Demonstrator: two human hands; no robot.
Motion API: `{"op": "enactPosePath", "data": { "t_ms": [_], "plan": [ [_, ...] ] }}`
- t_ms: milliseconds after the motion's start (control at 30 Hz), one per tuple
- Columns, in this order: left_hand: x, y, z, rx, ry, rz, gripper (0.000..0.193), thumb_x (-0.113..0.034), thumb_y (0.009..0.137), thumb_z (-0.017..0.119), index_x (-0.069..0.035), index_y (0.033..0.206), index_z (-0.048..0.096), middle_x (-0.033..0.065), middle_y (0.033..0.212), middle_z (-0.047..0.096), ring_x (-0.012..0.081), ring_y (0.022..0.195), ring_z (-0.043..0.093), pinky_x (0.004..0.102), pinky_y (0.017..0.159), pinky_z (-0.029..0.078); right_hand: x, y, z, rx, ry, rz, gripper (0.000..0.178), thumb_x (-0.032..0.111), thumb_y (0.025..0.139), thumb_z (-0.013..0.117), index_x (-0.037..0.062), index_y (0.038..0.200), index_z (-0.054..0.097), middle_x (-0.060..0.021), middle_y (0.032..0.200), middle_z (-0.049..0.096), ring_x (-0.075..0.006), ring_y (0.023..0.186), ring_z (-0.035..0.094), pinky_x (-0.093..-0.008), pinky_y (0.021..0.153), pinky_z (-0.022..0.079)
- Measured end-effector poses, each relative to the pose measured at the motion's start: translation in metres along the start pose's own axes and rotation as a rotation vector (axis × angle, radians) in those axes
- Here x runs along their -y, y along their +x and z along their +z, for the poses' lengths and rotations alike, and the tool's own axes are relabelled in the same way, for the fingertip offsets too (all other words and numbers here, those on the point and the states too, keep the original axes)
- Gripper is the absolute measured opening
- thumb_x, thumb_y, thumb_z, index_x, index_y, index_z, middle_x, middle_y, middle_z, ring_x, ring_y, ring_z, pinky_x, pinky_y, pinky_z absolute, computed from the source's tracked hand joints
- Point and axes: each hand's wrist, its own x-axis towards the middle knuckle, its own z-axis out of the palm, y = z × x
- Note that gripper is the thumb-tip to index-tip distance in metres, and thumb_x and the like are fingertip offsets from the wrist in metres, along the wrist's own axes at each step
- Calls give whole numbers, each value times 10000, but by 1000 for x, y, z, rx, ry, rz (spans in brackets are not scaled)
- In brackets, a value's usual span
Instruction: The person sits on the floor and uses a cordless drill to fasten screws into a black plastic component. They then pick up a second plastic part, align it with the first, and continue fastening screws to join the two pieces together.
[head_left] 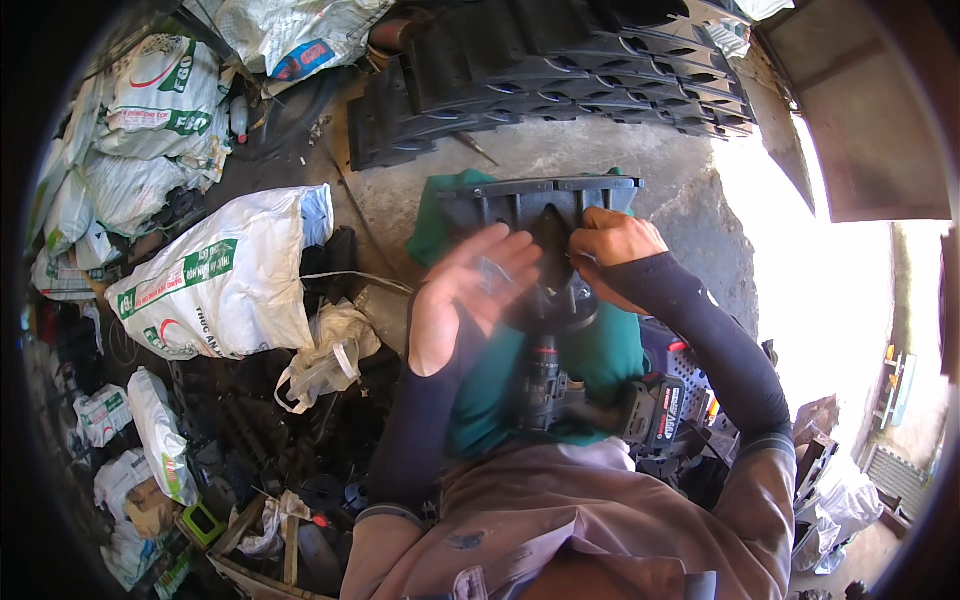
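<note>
A black ribbed plastic part [540, 190] lies across my lap on green trousers [500, 385]. My left hand [465, 290] is over its left side, palm up and fingers stretched out, slightly blurred. Small grey slivers, too blurred to name, show on those fingers. At the part's right side my right hand [620, 248] has its fingers curled and pinched together against it. Whatever they pinch is hidden. A cordless drill [545, 385] rests on my lap below the part, with its battery [655, 410] toward the right.
Beyond my knees stands a stack of black ribbed plastic parts [540, 75]. White printed sacks [220, 275] lie on the left, beside a crumpled plastic bag [335, 350]. An open wooden box [265, 570] with odds and ends is at lower left. Bright light falls across the floor at right.
</note>
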Motion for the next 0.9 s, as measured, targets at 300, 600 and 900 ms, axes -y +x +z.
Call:
{"op": "enactPosePath", "data": {
  "t_ms": [300, 600, 900],
  "plan": [
    [-4, -3, -2, -75, 149, -54, 490, 14, 832, 406, 69, 1318, 445, 264, 1290, 516, 373, 1202, 531, 453, 1019, 440, 26, 17, -14, 124, -72, 72, 48, 80, 773, 591, 46, 784, 623, -136, 864, 563, -346, 814, 610, -461, 678, 513],
    [-6, -9, -10, -133, 172, -30, 380, 22, 901, 470, 61, 1279, 469, 247, 1241, 550, 337, 1139, 579, 399, 947, 498, 28, 18, -4, 164, -80, 37, 52, 31, 743, 589, 26, 791, 610, -136, 887, 566, -338, 848, 607, -454, 704, 516],
    [-3, -10, -22, -110, 131, -43, 250, -54, 940, 563, 30, 1175, 567, 183, 1068, 666, 285, 970, 666, 367, 836, 547, 13, 10, 4, 57, 6, 27, 18, 16, 743, 586, 23, 758, 581, -142, 843, 542, -338, 836, 591, -447, 701, 494]
  ]
}}
